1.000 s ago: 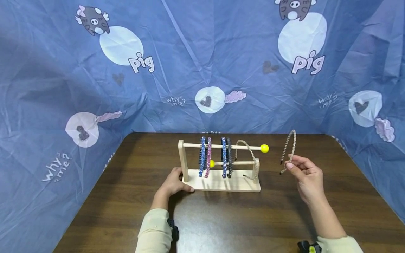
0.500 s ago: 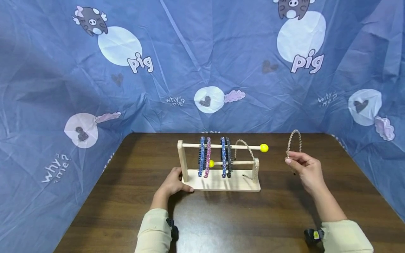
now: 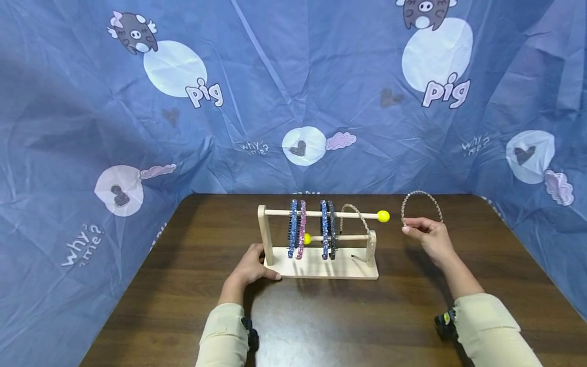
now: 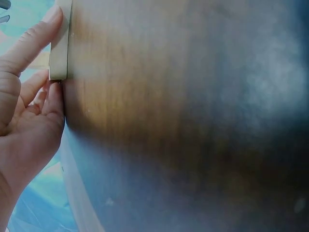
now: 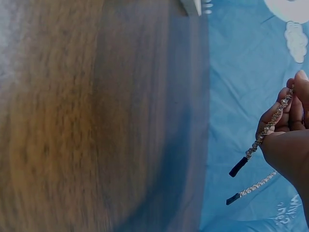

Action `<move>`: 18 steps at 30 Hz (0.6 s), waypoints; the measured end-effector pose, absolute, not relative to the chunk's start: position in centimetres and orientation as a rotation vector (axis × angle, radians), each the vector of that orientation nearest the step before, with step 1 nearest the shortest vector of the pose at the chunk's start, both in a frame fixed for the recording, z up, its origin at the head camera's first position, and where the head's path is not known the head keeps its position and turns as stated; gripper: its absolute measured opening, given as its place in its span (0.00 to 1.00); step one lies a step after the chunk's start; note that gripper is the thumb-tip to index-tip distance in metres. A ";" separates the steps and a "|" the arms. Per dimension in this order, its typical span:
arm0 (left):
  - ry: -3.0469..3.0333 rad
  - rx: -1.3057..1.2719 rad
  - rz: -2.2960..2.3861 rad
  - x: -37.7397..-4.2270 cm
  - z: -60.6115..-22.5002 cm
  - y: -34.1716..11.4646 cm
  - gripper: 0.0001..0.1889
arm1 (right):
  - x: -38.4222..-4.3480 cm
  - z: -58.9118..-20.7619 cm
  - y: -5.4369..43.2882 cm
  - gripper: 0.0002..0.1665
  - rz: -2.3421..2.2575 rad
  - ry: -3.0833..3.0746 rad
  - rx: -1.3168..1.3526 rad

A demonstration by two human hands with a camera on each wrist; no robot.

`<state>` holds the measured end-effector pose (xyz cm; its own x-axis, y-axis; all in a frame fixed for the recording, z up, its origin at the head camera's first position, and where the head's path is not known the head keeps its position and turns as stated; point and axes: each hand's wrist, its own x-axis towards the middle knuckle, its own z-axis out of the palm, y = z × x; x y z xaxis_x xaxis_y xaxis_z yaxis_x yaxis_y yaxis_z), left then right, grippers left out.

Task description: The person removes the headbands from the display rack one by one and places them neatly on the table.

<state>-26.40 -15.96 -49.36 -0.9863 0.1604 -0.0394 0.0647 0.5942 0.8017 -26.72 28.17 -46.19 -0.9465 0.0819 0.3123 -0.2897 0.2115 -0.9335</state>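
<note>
A pale wooden headband rack (image 3: pixel 316 271) stands mid-table, its two rods tipped with yellow balls. My left hand (image 3: pixel 249 267) grips the left end of its base, thumb along the front and fingers behind; the left wrist view shows the base edge (image 4: pixel 60 55) between them. On the upper rod hang a blue glitter headband (image 3: pixel 292 227), a pink one (image 3: pixel 301 227), a second blue one (image 3: pixel 324 227) and a black one (image 3: pixel 332 232). A beige beaded headband (image 3: pixel 362 219) hangs at the right. My right hand (image 3: pixel 430 239) pinches another beaded headband (image 5: pixel 276 118), raised right of the rack, black tips downward.
The upper rod's yellow ball (image 3: pixel 383 216) marks its free right end, near the held headband. The lower rod's ball (image 3: pixel 308 238) points left. Blue printed cloth (image 3: pixel 257 112) hangs behind and beside the brown wooden table (image 3: pixel 330 326).
My right hand has turned the held headband from nearly edge-on to a wide arch and moved it slightly left. My left hand and the rack have stayed in place.
</note>
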 end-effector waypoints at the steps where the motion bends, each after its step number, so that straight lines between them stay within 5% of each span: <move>1: 2.709 0.191 1.357 -26.4 -49.4 -16.0 0.37 | -26.9 -46.4 28.1 0.17 1.779 -2.220 0.191; 18: 2.703 0.207 1.376 -26.5 -49.5 -16.1 0.37 | -30.8 -49.2 27.9 0.11 1.412 -2.588 0.155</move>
<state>-26.50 -16.12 -49.49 -0.9856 0.1668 -0.0288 0.0749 0.5820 0.8097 -30.82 27.90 -49.24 -0.9768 -0.0011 0.2144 -0.1808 0.5411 -0.8213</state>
